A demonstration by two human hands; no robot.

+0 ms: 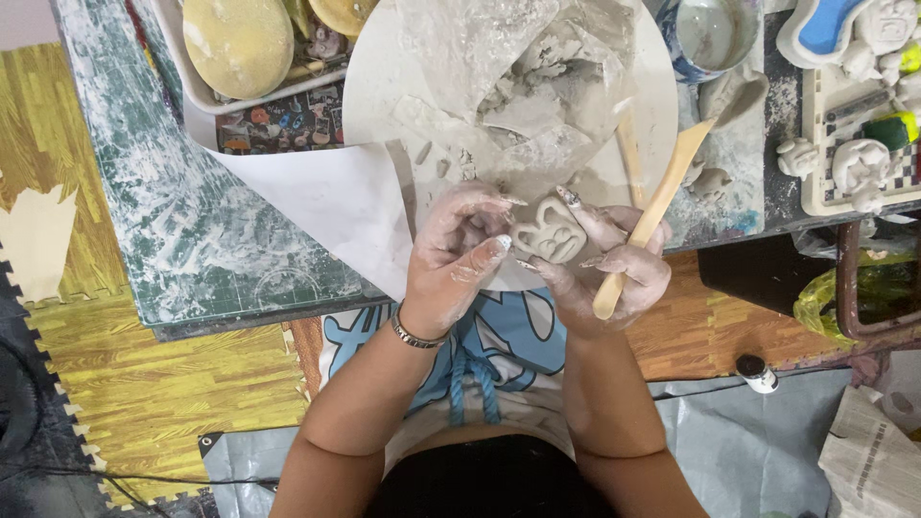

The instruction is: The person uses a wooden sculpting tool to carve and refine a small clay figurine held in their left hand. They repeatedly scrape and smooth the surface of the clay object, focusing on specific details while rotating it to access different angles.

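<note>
Clay covers both your hands. Your left hand (453,251) curls over the left edge of the small clay piece (550,233), with its thumb and fingertips pinching that edge. Your right hand (614,269) cradles the piece from below and from the right, fingers half open under it, and the same hand also has a wooden tool (650,219) tucked across the palm. So the right hand has two things at once (that looks tricky).

You hold the clay piece up between both hands, just over the near rim of the round board (374,72). It has looping raised lines on its face. A bigger lump of clay (542,82) sits on the board behind it, partly under clear plastic.

It looks like you are shaping the piece, pressing and smoothing its edge with your fingers. Any more pressing calls for a soft touch, because the piece looks thin and wet and could bend. Using the tool would mean shifting it up to your fingertips while the left hand takes the weight.

A water cup (708,36) stands at the far right of the board.
</note>
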